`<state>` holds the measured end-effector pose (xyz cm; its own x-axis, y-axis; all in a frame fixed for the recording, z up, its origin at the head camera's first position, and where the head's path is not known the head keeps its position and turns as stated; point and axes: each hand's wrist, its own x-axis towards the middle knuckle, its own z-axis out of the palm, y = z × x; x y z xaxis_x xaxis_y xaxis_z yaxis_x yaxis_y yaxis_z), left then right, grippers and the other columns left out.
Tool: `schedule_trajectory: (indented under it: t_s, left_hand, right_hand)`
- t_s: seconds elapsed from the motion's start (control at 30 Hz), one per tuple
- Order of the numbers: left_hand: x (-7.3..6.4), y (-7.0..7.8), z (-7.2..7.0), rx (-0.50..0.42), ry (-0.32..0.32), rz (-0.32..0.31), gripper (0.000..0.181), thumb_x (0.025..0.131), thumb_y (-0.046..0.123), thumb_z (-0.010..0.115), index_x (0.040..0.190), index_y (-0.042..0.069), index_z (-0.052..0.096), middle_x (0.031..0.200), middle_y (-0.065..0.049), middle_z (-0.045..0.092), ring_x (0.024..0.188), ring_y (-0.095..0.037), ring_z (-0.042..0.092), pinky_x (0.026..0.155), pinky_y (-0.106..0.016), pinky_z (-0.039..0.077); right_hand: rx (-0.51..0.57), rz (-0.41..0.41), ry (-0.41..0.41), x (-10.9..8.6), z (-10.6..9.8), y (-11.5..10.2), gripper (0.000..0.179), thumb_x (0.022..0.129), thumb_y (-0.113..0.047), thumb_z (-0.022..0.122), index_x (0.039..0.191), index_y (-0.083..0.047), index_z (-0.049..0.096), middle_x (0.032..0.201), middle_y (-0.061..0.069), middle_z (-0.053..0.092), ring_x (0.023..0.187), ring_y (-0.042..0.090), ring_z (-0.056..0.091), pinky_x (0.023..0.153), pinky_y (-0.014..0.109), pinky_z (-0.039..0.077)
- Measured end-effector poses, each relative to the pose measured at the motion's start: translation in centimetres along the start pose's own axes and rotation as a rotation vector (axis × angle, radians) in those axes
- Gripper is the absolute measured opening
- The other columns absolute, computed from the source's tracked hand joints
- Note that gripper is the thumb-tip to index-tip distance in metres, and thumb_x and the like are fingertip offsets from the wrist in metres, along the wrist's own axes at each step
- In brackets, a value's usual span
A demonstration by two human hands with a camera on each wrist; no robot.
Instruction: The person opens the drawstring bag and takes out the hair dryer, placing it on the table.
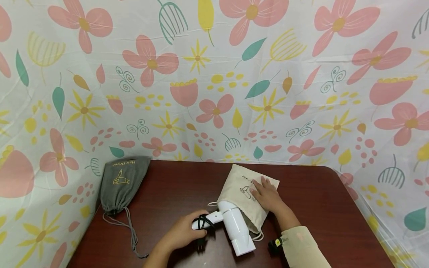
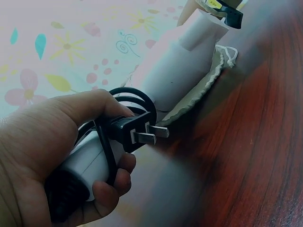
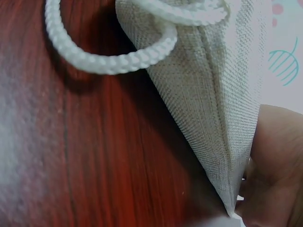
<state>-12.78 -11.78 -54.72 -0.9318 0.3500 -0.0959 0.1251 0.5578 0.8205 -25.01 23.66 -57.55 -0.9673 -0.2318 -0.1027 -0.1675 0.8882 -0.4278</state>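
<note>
My left hand (image 1: pixel 182 232) grips the handle of a white hair dryer (image 1: pixel 236 230), fingers curled round it. A black cord (image 2: pixel 137 100) is wound about the handle, and its two-pin plug (image 2: pixel 135 130) sticks out by my thumb. The dryer's upper end lies at the mouth of a beige drawstring bag (image 1: pixel 231 182); its other end points toward the front of the table. My right hand (image 1: pixel 268 195) rests on the bag's right side with fingers spread over the cloth. In the right wrist view the beige cloth partly hides that hand. A white drawstring (image 3: pixel 109 64) loops out beside the bag.
A grey drawstring bag (image 1: pixel 124 186) marked Hair Dryer lies at the table's left edge, its cord trailing forward. The dark red table (image 1: pixel 318 208) backs onto a floral curtain (image 1: pixel 214 74). A small black device (image 1: pixel 275 246) sits at my right sleeve.
</note>
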Motion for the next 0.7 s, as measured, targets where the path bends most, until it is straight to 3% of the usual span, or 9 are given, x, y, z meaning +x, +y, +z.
schedule_trajectory:
  t_s: [0.27,0.5,0.7]
  left_hand:
    - [-0.1,0.1,-0.3,-0.002,0.002,-0.003,0.052,0.08,0.03,0.079,0.129,0.034,0.063,0.091,0.008,0.067,0.073,-0.006,0.056,0.069,-0.026,0.045]
    - [-0.3,0.0,-0.8,-0.032,0.001,0.006,0.052,0.081,0.028,0.079,0.131,0.029,0.063,0.094,0.006,0.067,0.076,-0.007,0.057,0.07,-0.026,0.046]
    - [-0.2,-0.4,-1.1,-0.035,-0.007,0.009,0.05,0.082,0.028,0.079,0.128,0.034,0.062,0.092,0.007,0.067,0.076,-0.007,0.057,0.07,-0.026,0.046]
  right_hand:
    - [-0.007,0.008,0.012,-0.1,-0.3,0.6,0.06,0.106,-0.038,0.046,0.155,-0.005,0.038,0.163,0.035,0.014,0.151,0.055,0.009,0.118,0.071,0.012]
    - [-0.03,-0.005,0.02,-0.3,-0.3,0.7,0.061,0.103,-0.035,0.053,0.154,-0.005,0.039,0.162,0.036,0.016,0.15,0.056,0.011,0.117,0.072,0.015]
    - [-0.066,-0.018,0.027,-0.3,-0.2,1.1,0.062,0.102,-0.034,0.055,0.154,-0.005,0.04,0.161,0.036,0.018,0.15,0.057,0.013,0.116,0.072,0.017]
